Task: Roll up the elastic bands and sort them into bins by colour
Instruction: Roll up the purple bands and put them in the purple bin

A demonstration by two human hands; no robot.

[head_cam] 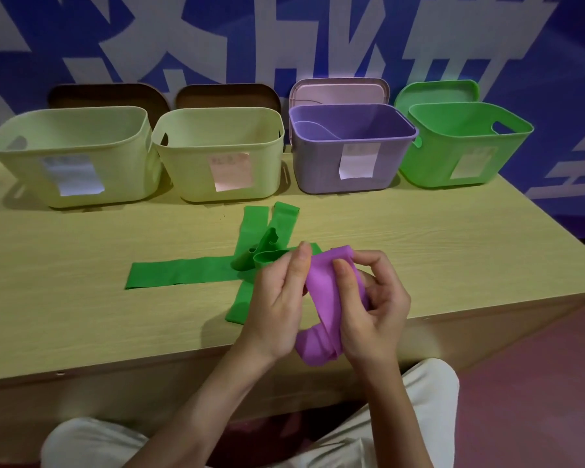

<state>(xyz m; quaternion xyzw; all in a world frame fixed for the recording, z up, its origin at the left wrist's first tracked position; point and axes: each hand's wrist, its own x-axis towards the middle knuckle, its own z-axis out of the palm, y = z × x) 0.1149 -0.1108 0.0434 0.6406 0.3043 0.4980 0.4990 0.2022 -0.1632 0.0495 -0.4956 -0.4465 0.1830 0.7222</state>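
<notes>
Purple stretchy elastic band (331, 295) sits gripped between our two hands over the desk's (81, 315) near edge: left hand (277, 298) pinching its upper part, right hand (372, 302) curled round it. At eleven o'clock lie loose flat green elastic bands (183, 273); at twelve, the purple plastic bin (321, 167). If our pinch slackens, we judge the springy strip would uncoil.

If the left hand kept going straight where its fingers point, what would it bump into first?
Probably the heap of green bands lying on the table just beyond the left hand, which holds the purple band. Farther along that line stands the purple bin; depth is uncertain.
</notes>
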